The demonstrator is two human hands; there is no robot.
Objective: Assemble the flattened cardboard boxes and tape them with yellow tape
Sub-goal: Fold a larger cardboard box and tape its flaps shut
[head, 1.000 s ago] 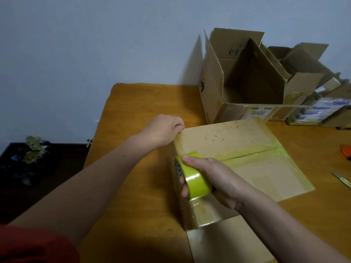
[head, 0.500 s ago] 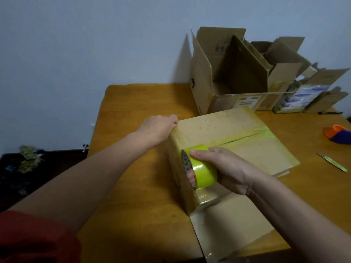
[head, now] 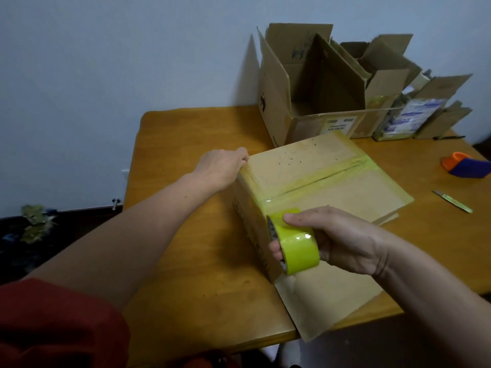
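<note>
Tape roll (head: pixel 297 248): glossy yellow plastic film.
Box (head: pixel 318 160): matt brown cardboard, speckled; shiny yellow tape over seam.
Table (head: pixel 212 274): smooth varnished wood.
Sleeve (head: pixel 53 328): red cloth.

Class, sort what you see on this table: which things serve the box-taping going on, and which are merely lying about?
In use: cardboard box, yellow tape roll, left hand, right hand.
Lying about: orange-and-purple object, slim green blade.
</note>
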